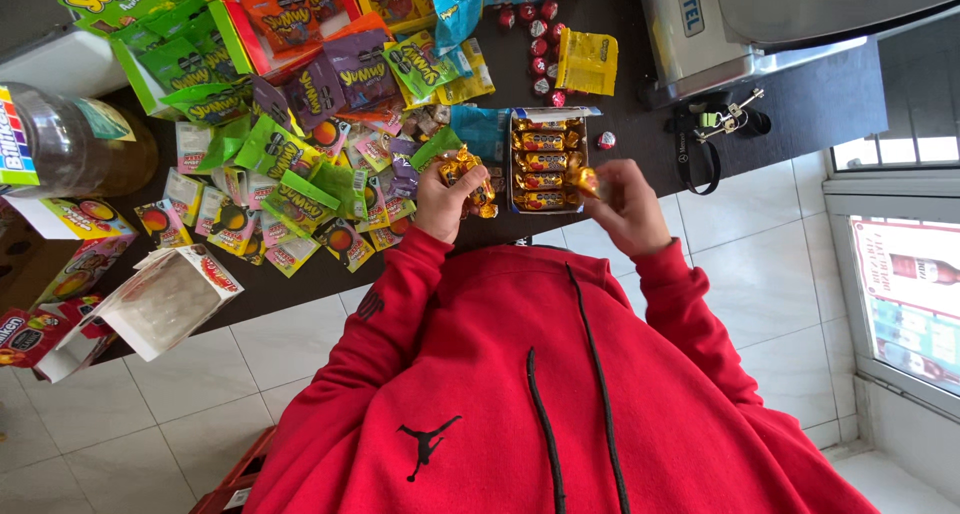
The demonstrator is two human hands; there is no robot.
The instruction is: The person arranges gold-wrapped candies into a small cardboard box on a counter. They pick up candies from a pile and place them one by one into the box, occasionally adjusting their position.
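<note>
A gold-wrapped candy bar (583,181) was pinched in the right hand (627,206), just beside the small box of bars (520,162) between the hands. The left hand (443,200) clutched a bunch of gold bars (470,172); bright packets (300,189) lay beyond it.

A bunch of gold-wrapped candies (468,174) is gripped in the left hand (440,202), while a single gold-wrapped candy (583,181) is pinched by the right hand (628,206) just beside an open display box (543,160) on the dark counter (820,104). Green and purple sachets (290,144) are scattered to the left.
</note>
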